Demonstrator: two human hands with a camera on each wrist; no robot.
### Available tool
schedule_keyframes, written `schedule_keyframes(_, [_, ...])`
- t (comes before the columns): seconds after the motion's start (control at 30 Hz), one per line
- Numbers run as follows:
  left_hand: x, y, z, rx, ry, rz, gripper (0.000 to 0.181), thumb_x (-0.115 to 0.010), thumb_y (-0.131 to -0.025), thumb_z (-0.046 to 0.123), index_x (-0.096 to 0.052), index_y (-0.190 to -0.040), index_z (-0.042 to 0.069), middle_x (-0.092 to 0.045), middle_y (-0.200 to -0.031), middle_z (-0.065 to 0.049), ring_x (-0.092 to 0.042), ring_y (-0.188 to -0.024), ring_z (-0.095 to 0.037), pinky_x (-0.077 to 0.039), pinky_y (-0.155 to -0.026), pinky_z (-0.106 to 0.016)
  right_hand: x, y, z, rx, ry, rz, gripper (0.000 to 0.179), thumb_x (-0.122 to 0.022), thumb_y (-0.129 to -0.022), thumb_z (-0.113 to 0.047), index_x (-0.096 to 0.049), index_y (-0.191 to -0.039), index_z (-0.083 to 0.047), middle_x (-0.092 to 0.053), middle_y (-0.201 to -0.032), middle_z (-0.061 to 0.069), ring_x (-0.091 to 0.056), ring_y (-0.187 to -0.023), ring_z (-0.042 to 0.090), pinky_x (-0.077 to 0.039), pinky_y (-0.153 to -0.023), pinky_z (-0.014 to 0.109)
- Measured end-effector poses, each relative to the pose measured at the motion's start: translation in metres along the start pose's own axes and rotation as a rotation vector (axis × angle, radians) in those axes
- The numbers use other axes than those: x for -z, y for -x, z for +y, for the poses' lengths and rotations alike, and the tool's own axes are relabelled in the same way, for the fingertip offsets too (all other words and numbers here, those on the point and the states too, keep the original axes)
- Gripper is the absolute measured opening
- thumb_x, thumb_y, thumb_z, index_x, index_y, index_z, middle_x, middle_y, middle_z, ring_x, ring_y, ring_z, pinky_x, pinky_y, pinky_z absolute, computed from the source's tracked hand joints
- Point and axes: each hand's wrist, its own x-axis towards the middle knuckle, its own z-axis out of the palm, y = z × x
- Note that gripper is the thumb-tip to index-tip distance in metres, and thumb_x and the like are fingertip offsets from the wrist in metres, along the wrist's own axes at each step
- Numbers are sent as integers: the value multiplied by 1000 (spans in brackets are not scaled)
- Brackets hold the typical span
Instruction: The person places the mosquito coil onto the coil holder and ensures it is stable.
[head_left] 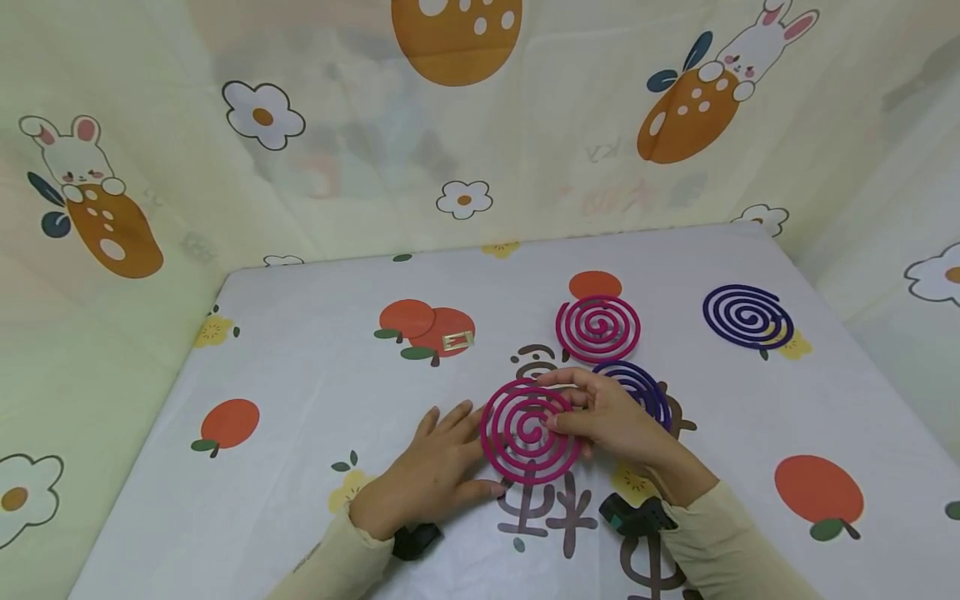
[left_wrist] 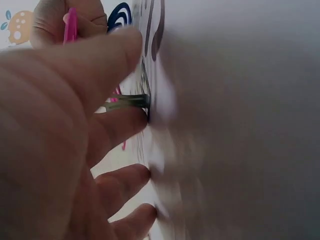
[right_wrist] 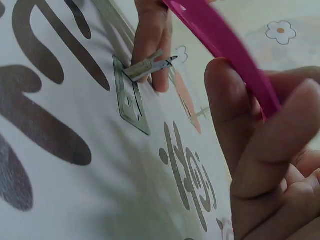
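Observation:
My right hand [head_left: 607, 421] pinches a pink mosquito coil [head_left: 532, 430] between thumb and fingers, holding it tilted above the table. In the right wrist view, the same coil [right_wrist: 245, 65] shows edge-on. My left hand [head_left: 435, 471] rests palm down with fingers spread, its fingertips on the tabletop by the held coil. A small metal coil stand [right_wrist: 145, 69] with a raised tab lies beside the left fingers; the held coil hides it from the head view. In the left wrist view the stand [left_wrist: 127, 101] appears near the index fingertip; I cannot tell whether they touch.
Behind the right hand lie another pink coil [head_left: 600, 326] and a dark blue coil [head_left: 664, 406], partly covered by that hand. Farther right is a second dark blue coil [head_left: 748, 317]. Another metal stand [head_left: 457, 340] lies toward the back on the printed white tablecloth [head_left: 300, 367].

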Motion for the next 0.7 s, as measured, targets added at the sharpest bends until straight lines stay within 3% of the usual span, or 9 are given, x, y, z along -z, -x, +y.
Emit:
schedule_keyframes(0.1, [1, 4, 0, 20, 3, -45, 69, -64, -96, 61, -49, -157, 31, -31, -170, -3, -21, -158, -38, -16, -121, -71, 0, -2, 1, -3, -1, 7, 52, -74, -93, -3, -54, -141, 2, -72, -95, 15, -55, -55, 13, -49, -47, 24])
schedule_keyframes(0.4, [1, 9, 4, 47, -7, -112, 82, -62, -92, 70, -38, -162, 36, -29, -171, -3, -14, -159, -39, -14, -122, -71, -10, -11, -2, -5, 40, 67, 49, -75, -94, -7, -58, -140, -3, -71, -94, 14, -51, -51, 15, -49, -47, 24])
schedule_keyframes(0.57, [-1, 10, 6, 47, -32, -110, 83, -62, -92, 70, -36, -163, 35, -26, -172, -4, -12, -160, -38, -15, -121, -70, -21, -14, 1, -12, 39, 119, 50, -76, -93, -4, -59, -140, -1, -72, -97, 15, -54, -52, 16, -51, -47, 25])
schedule_keyframes(0.7, [-2, 10, 8, 42, -46, -95, 82, -60, -93, 71, -38, -163, 33, -28, -171, -5, -13, -160, -39, -17, -120, -71, -28, -14, 6, -5, 18, 145, 55, -75, -93, -3, -55, -144, -1, -72, -112, 20, -62, -67, 18, -53, -50, 27])
